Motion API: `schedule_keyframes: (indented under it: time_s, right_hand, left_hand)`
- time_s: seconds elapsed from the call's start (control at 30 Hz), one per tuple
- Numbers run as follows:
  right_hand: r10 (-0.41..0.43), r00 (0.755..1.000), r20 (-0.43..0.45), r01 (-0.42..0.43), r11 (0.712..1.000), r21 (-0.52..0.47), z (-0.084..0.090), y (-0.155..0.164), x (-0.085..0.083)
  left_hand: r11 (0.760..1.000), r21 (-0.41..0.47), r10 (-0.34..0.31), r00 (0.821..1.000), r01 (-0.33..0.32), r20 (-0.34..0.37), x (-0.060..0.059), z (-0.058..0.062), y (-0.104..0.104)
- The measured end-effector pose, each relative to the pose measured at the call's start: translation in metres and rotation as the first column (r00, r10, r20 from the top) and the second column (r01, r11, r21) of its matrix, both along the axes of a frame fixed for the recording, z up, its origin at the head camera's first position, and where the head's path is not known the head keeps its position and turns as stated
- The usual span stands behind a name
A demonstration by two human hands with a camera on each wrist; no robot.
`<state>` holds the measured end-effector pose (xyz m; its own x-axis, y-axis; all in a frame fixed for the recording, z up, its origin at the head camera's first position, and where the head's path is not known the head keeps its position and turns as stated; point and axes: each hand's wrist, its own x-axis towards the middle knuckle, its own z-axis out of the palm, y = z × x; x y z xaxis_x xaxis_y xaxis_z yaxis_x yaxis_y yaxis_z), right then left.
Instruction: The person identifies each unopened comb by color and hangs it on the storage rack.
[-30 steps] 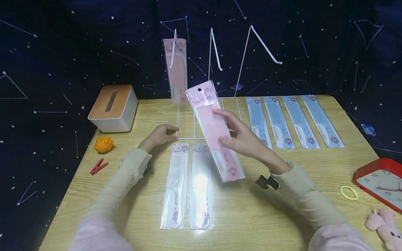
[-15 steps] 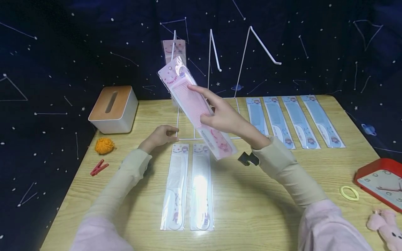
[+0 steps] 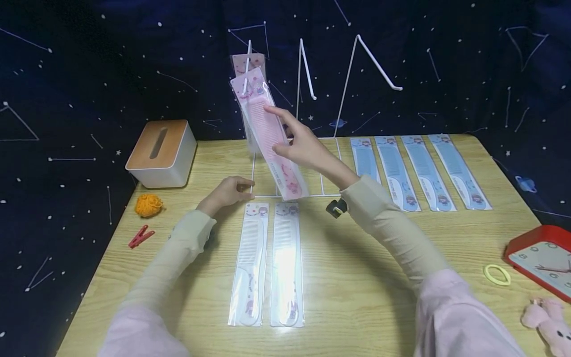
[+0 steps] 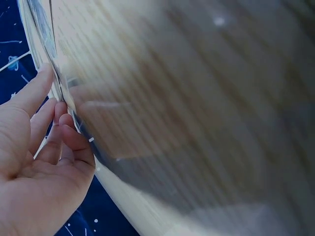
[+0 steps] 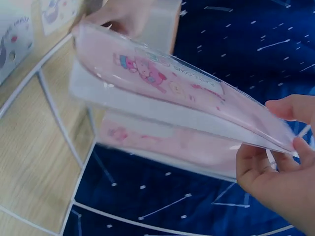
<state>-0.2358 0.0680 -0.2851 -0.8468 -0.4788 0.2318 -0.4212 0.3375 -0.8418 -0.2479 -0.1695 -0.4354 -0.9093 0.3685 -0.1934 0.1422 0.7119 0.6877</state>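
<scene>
My right hand (image 3: 298,144) pinches a packaged pink comb (image 3: 266,133) by its middle and holds it up tilted at the leftmost hook (image 3: 247,69) of a white wire rack (image 3: 308,74). Another pink comb pack (image 3: 248,61) hangs on that hook just behind it. In the right wrist view the held pink comb (image 5: 182,98) lies in front of the hanging pack (image 5: 162,142), fingers (image 5: 295,147) on its edge. My left hand (image 3: 227,191) rests on the table and grips the rack's base wire (image 3: 253,171); its fingers (image 4: 54,132) curl round the wire (image 4: 64,98).
Two white comb packs (image 3: 267,263) lie side by side on the wooden table (image 3: 357,277); several blue ones (image 3: 419,171) lie at the right. A tissue box (image 3: 161,152), orange yarn ball (image 3: 148,205) and red clip (image 3: 140,237) are left; a red clock (image 3: 542,258), yellow hair tie (image 3: 495,273), pink plush (image 3: 546,325) right.
My right hand has lifted the pink comb up and leftward from above the table to the leftmost hook, turning it more upright. The left hand has stayed on the rack base.
</scene>
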Motion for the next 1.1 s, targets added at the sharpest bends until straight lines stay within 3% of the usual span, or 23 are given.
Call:
schedule_keyframes:
  time_s: [0.23, 0.5, 0.8, 1.1]
  right_hand:
    - [-0.051, 0.999, 0.015, 0.052, 0.997, -0.054, -0.011, -0.014, -0.036]
    - [-0.049, 0.998, 0.047, 0.052, 0.997, -0.059, -0.014, -0.025, -0.057]
    - [-0.044, 0.996, 0.071, 0.043, 0.999, 0.024, -0.030, -0.022, -0.061]
    - [-0.069, 0.998, -0.002, 0.069, 0.995, -0.074, -0.035, -0.008, -0.048]
  left_hand:
    - [1.000, 0.016, 0.001, 1.000, -0.001, 0.007, -0.001, 0.000, -0.001]
    - [1.000, -0.008, -0.009, 1.000, 0.009, -0.009, 0.000, 0.002, 0.001]
    - [1.000, -0.017, 0.008, 1.000, -0.008, 0.012, 0.002, 0.003, 0.002]
    - [0.999, -0.035, 0.024, 0.999, -0.023, 0.026, 0.001, 0.004, 0.003]
